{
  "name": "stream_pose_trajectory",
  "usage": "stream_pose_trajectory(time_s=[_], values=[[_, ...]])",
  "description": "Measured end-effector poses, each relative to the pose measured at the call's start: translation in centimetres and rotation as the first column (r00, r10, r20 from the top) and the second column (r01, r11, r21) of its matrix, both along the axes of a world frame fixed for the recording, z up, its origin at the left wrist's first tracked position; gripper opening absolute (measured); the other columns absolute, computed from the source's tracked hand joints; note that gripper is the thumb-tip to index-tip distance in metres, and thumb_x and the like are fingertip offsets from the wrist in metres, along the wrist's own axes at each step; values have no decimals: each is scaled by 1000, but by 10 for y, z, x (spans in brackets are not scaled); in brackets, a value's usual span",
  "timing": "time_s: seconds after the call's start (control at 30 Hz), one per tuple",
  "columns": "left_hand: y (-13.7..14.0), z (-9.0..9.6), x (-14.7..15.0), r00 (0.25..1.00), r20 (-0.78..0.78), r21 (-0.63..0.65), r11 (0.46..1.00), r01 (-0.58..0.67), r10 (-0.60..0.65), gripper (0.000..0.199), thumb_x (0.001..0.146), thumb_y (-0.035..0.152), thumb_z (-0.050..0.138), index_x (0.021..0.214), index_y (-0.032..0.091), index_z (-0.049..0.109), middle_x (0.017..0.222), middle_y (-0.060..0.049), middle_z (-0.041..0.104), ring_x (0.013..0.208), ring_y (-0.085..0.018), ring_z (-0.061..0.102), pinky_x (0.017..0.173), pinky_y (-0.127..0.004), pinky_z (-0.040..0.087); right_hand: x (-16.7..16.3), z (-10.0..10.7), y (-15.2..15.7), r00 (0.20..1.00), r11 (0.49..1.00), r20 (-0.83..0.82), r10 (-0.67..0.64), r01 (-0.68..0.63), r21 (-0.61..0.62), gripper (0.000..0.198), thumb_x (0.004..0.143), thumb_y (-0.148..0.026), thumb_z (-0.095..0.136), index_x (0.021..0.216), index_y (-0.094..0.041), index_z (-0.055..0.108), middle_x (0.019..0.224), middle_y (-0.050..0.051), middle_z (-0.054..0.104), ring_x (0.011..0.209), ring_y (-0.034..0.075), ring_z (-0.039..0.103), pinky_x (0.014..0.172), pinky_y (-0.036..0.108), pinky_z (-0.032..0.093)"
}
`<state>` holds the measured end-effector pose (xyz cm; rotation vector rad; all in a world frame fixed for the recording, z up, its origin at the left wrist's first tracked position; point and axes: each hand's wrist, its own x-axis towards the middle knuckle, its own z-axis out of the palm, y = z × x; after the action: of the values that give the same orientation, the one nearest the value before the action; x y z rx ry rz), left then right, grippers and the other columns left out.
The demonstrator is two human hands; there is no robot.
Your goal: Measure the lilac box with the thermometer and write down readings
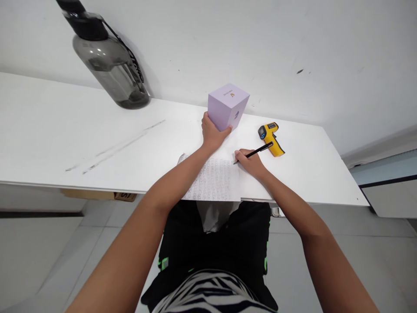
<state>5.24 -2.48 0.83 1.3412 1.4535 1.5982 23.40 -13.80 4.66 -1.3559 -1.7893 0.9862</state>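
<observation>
My left hand [215, 133] is wrapped round the lower part of a lilac box [224, 106], thumb on its near right side and fingers on its left. The box has small gold print on top. In my right hand [250, 164] is a black pen [259, 149], gripped near its tip, which points down at the upper right corner of a sheet of paper [215, 180]. Rows of handwriting cover the sheet, and my left forearm passes over its left part. Just beyond my right hand lies a yellow infrared thermometer gun [273, 138].
A large grey see-through water bottle [114, 69], partly filled, stands against the wall at the back left. Dark scuff marks run across the white table [65, 130]. The table's front edge is close to my lap, and a cardboard box [125, 197] shows underneath.
</observation>
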Motion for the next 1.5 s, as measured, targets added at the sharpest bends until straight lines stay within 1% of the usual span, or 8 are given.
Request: stream_pose_trajectory(time_s=[0.17, 0.3, 0.47, 0.8, 0.93, 1.07, 1.3, 1.5], values=[[1, -1, 0, 1000, 11, 11, 1000, 9, -10, 117, 64, 43, 109, 156, 36, 37, 166, -17, 48, 169, -45, 41, 141, -64, 34, 0, 1, 0, 1000, 1000, 16, 8, -8, -3, 50, 96, -65, 63, 65, -26, 65, 69, 3, 66, 76, 23, 64, 79, 38, 51], [1, -1, 0, 999, 35, 29, 1000, 9, -10, 117, 61, 42, 111, 155, 36, 41, 165, -16, 49, 168, -45, 40, 142, -64, 33, -1, 2, -1, 1000, 1000, 31, 1, -1, -1, 50, 98, -64, 64, 66, -26, 64, 67, 3, 64, 75, 22, 63, 78, 38, 51], [0, 1, 0, 1000, 25, 8, 1000, 19, -19, 115, 64, 43, 109, 155, 36, 38, 167, -17, 48, 167, -45, 42, 140, -65, 35, -2, 4, -1, 999, 1000, 34, -4, 4, -3, 48, 97, -60, 64, 64, -26, 61, 65, 2, 61, 73, 21, 60, 76, 37, 48], [2, -1, 0, 1000, 3, -9, 1000, 13, -13, 118, 65, 37, 110, 157, 34, 37, 168, -17, 47, 170, -46, 38, 143, -66, 31, -4, 2, -1, 1000, 1000, 8, -22, 22, -11, 43, 97, -52, 63, 63, -25, 64, 66, 3, 65, 74, 22, 61, 77, 37, 49], [2, -1, -1, 1000, 17, -2, 1000, 19, -19, 115, 67, 37, 111, 157, 33, 39, 167, -17, 47, 171, -46, 35, 145, -64, 28, -4, 2, 0, 1000, 1000, -5, -18, 18, -10, 44, 97, -54, 63, 63, -26, 63, 66, 3, 64, 73, 21, 60, 76, 37, 50], [4, -3, 0, 999, 41, 17, 1000, 20, -20, 117, 64, 38, 111, 157, 36, 41, 167, -15, 47, 174, -46, 33, 145, -66, 28, -4, 3, -1, 999, 1000, -8, -31, 31, 0, 45, 96, -56, 62, 62, -26, 61, 64, 2, 60, 71, 21, 57, 74, 37, 50], [5, -6, -1, 1000, 21, 11, 1000, 18, -19, 117, 66, 35, 110, 159, 35, 39, 169, -15, 46, 171, -45, 38, 144, -64, 31, -4, 5, -2, 1000, 1000, 30, -10, 10, 9, 45, 93, -57, 58, 60, -27, 53, 63, 1, 55, 69, 19, 52, 70, 36, 46], [6, -8, -2, 999, 28, 26, 999, 26, -26, 117, 67, 40, 111, 160, 37, 39, 170, -14, 45, 173, -45, 35, 145, -66, 30, -3, 4, -1, 999, 999, 26, 22, -21, -28, 51, 95, -61, 62, 59, -27, 51, 60, 0, 50, 68, 18, 49, 69, 35, 44]])
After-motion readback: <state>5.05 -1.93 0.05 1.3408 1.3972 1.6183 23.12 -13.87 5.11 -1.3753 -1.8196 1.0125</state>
